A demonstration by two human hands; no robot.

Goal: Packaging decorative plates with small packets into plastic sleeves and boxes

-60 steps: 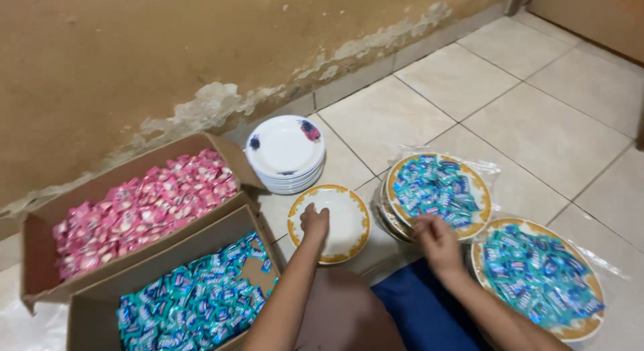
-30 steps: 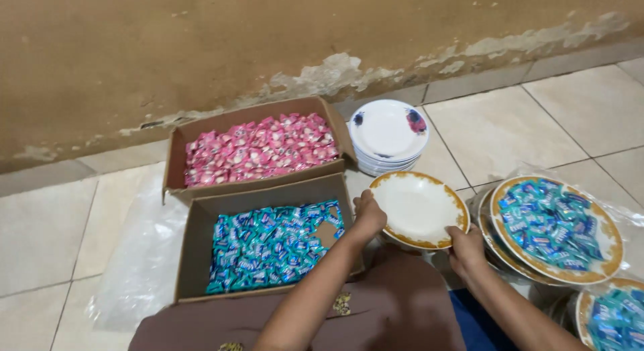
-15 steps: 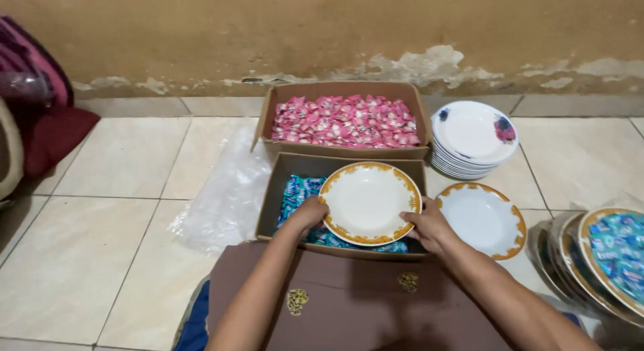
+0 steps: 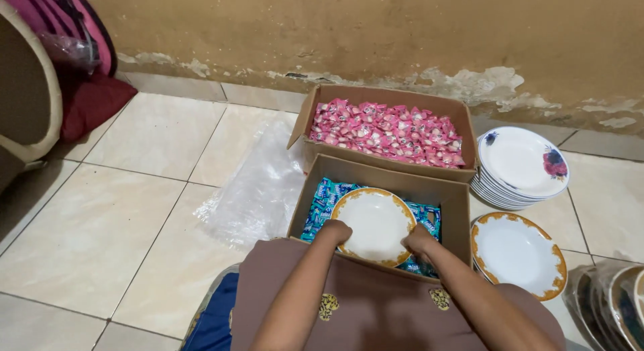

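A white plate with an orange-gold rim [image 4: 374,223] lies inside the near cardboard box [image 4: 386,178], on top of blue-wrapped candies [image 4: 320,198]. My left hand [image 4: 335,231] grips the plate's near left edge. My right hand [image 4: 420,241] grips its near right edge. Both forearms reach over my lap, which is covered in brown cloth.
A second box of pink-wrapped candies [image 4: 386,131] stands behind the first, near the wall. A stack of white flowered plates [image 4: 521,165] and another orange-rimmed plate [image 4: 517,252] lie to the right. Clear plastic sheet [image 4: 258,186] lies left of the boxes. Stacked plates [image 4: 614,303] sit at the bottom right.
The plate went down from above the box into it, onto the blue candies. Both hands stayed on its edges. The view shifted closer and slightly left.
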